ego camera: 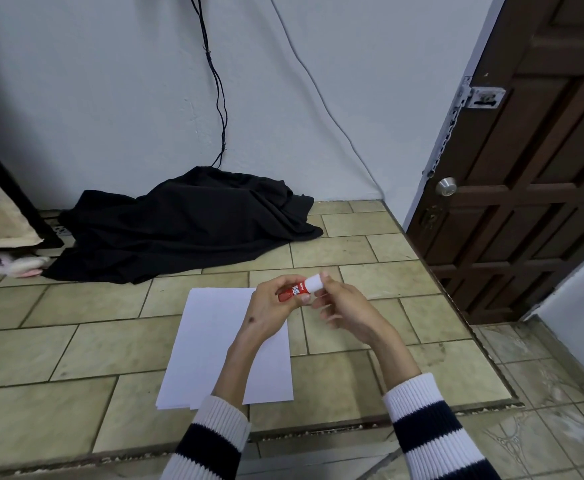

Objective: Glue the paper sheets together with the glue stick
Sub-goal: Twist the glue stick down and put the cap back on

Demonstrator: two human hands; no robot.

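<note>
White paper sheets [214, 344] lie stacked on the tiled floor in front of me, their lower edges slightly offset. Above their far right corner I hold a red glue stick [295, 291] with a white cap [314, 283]. My left hand [273, 306] grips the red body, fingers curled round it. My right hand [342, 304] pinches the white cap end with thumb and fingertips. Both hands are raised over the floor, not touching the paper.
A heap of black cloth [186, 223] lies against the white wall behind the paper. A dark wooden door [526, 168] stands at the right. The raised tiled platform ends in an edge [318, 431] close to me. Cables [219, 98] hang down the wall.
</note>
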